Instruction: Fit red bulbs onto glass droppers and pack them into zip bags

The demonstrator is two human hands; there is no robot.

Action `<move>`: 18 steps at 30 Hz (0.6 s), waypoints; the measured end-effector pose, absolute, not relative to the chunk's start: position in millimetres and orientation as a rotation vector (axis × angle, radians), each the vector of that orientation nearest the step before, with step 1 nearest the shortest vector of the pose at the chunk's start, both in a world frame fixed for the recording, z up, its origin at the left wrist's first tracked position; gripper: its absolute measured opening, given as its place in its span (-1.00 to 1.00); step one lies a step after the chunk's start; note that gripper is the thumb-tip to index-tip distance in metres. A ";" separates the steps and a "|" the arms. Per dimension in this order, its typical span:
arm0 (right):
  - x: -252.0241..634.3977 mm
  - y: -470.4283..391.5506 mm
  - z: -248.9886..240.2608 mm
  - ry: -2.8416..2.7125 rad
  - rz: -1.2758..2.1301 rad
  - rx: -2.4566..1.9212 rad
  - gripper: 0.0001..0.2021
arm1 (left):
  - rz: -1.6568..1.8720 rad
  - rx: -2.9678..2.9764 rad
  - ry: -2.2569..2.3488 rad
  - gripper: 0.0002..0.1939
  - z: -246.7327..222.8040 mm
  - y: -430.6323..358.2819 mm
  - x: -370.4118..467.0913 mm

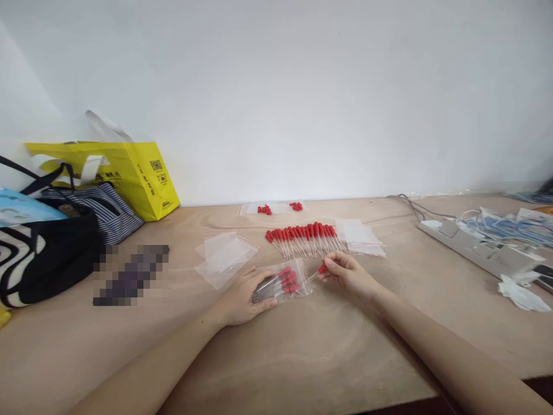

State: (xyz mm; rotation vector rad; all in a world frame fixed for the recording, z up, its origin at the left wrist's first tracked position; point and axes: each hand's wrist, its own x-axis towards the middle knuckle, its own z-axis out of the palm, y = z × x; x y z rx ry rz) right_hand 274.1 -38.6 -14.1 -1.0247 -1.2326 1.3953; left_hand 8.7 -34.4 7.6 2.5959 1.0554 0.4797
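Observation:
My left hand (246,297) grips a clear zip bag (305,286) by its left end, fingers above and thumb below. Several red-topped droppers (288,279) show through its plastic. At the bag's right-hand opening, my right hand (343,274) pinches a single dropper (322,268) by its red bulb, with the thin clear tube pointing left toward the mouth. Whether the tip is inside the bag I cannot tell. Just behind the hands lies a row of red-bulbed droppers (309,233), their tubes toward me. Flat empty zip bags (224,253) lie left of the row, and more bags (360,235) lie right.
Filled bags (263,210) with red bulbs lie by the wall. At left are a yellow bag (147,178), a striped bag (114,210), a black-and-white bag (52,253) and a pixelated dark object (133,276). A power strip (475,245) and crumpled tissue (522,293) sit at right.

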 end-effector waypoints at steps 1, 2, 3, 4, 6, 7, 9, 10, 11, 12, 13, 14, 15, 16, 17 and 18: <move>276.0 -38.7 -15.1 -1.294 1.395 -1.030 -0.67 | 0.485 2.598 1.054 -0.55 7.6 -34.1 8.8; 277.3 -38.7 -16.4 -1.351 1.393 -1.039 -0.68 | 0.486 2.599 1.053 -0.55 7.6 -33.9 9.0; 278.0 -38.7 -17.7 -1.398 1.391 -1.055 -0.69 | 0.485 2.599 1.054 -0.55 7.6 -33.7 9.2; 278.0 -38.8 -18.7 -1.432 1.388 -1.072 -0.69 | 0.481 2.599 1.055 -0.55 7.6 -33.5 9.4; 275.5 -39.2 -19.9 -1.492 1.372 -1.109 -0.69 | 0.475 2.596 1.061 -0.54 7.4 -33.4 9.6; 273.3 -39.6 -19.8 -1.533 1.358 -1.126 -0.69 | 0.473 2.595 1.066 -0.54 7.2 -33.5 9.7; 268.1 -40.4 -18.7 -1.621 1.332 -1.143 -0.69 | 0.472 2.593 1.074 -0.54 6.7 -33.6 9.5; 265.5 -40.7 -17.9 -1.662 1.326 -1.141 -0.69 | 0.471 2.592 1.074 -0.54 6.6 -33.6 9.4; 263.1 -40.8 -17.1 -1.698 1.325 -1.133 -0.68 | 0.469 2.591 1.072 -0.54 6.5 -33.5 9.3; 261.1 -40.5 -16.4 -1.729 1.331 -1.115 -0.67 | 0.467 2.591 1.067 -0.54 6.5 -33.4 9.1; 259.4 -40.0 -16.0 -1.756 1.343 -1.090 -0.66 | 0.469 2.591 1.061 -0.54 6.5 -33.3 9.0; 258.2 -39.1 -15.9 -1.778 1.361 -1.060 -0.65 | 0.472 2.592 1.055 -0.55 6.5 -33.0 8.8; 257.1 -37.9 -16.1 -1.791 1.380 -1.032 -0.65 | 0.476 2.595 1.048 -0.55 6.5 -32.8 8.7; 256.2 -36.5 -16.5 -1.794 1.399 -1.014 -0.65 | 0.480 2.598 1.044 -0.55 6.3 -32.5 8.6; 255.2 -35.0 -17.0 -1.785 1.413 -1.008 -0.66 | 0.484 2.600 1.043 -0.55 6.2 -32.3 8.5; 254.3 -33.6 -17.4 -1.768 1.421 -1.016 -0.68 | 0.482 2.601 1.045 -0.55 6.2 -32.1 8.6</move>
